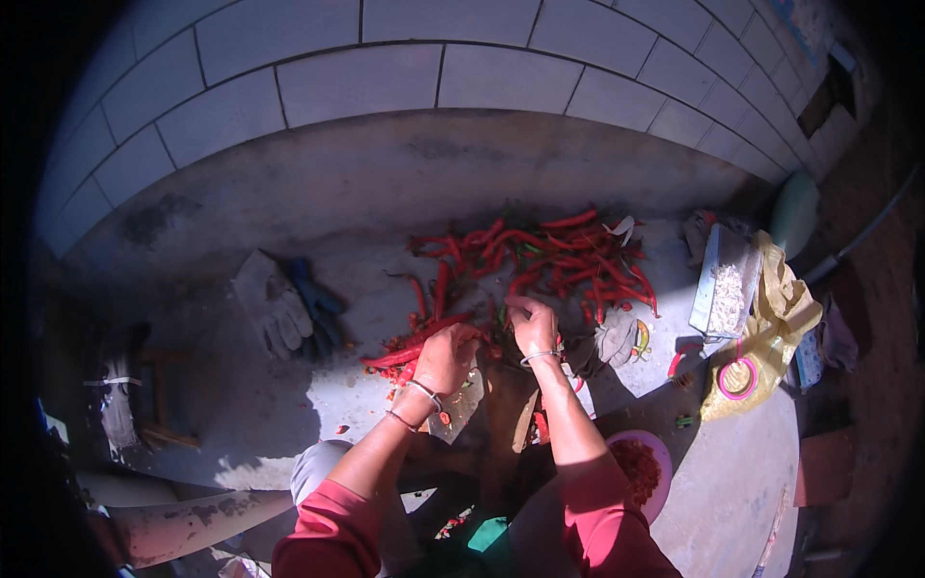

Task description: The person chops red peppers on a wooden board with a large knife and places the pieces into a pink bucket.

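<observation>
My left hand [448, 356], with bracelets at the wrist, is curled over the chopping spot beside long red chili peppers [405, 352]; its fingertips are hidden, so I cannot tell what it holds. My right hand [532, 325] has bent fingers close to a green pepper stem, just below the pile of red chilies [571, 253]. Under my left hand is a broad metal blade [462, 412] with bits of red pepper on it. Between my forearms a wooden block [504, 404] shows in shadow. A pink bowl [665, 469] of chopped red pepper stands beside my right forearm.
Grey work gloves [278, 311] and a blue glove [318, 303] lie to the left. A crumpled grey cloth [616, 338] is right of my right hand. Farther right are a box with white pieces [728, 289], a yellow woven sack [773, 347] and a pink ring [737, 379]. A tiled wall stands behind.
</observation>
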The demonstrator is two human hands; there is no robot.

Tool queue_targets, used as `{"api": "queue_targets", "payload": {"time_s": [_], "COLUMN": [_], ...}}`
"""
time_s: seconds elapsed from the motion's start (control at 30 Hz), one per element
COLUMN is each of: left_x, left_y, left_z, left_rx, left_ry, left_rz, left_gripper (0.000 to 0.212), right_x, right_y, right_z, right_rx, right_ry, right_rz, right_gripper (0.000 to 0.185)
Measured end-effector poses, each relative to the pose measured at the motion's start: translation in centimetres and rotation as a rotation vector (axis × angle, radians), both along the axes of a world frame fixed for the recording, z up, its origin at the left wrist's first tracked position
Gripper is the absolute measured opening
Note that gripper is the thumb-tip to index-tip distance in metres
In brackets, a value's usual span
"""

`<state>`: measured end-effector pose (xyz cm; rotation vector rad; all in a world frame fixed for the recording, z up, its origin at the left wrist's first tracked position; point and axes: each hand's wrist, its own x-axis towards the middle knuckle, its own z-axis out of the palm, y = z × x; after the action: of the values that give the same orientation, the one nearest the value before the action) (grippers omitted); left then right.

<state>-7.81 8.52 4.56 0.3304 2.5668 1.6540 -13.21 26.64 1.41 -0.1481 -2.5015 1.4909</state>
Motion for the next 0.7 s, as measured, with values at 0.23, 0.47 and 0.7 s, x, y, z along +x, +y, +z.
{"api": "queue_targets", "payload": {"time_s": [0.23, 0.47, 0.7], "left_x": [-0.3, -1.9, -1.1], "left_y": [2.5, 1.4, 2.0], "left_z": [-0.6, -2.4, -0.7], "left_rx": [0.873, 1.421, 1.380], "left_ry": [-0.648, -0.708, -0.636], "left_rz": [-0.018, -0.039, 0.005], "left_gripper": [0.030, 0.036, 0.030], "right_x": [5.4, 9.2, 10.4], "right_y": [0.3, 1.9, 4.8], "right_z": [6.3, 4.5, 3.9], "right_rx": [-0.091, 0.329, 0.328], "right_ry": [0.153, 0.266, 0.012], "right_rz": [0.260, 0.731, 0.630], "right_gripper": [0.016, 0.010, 0.007]}}
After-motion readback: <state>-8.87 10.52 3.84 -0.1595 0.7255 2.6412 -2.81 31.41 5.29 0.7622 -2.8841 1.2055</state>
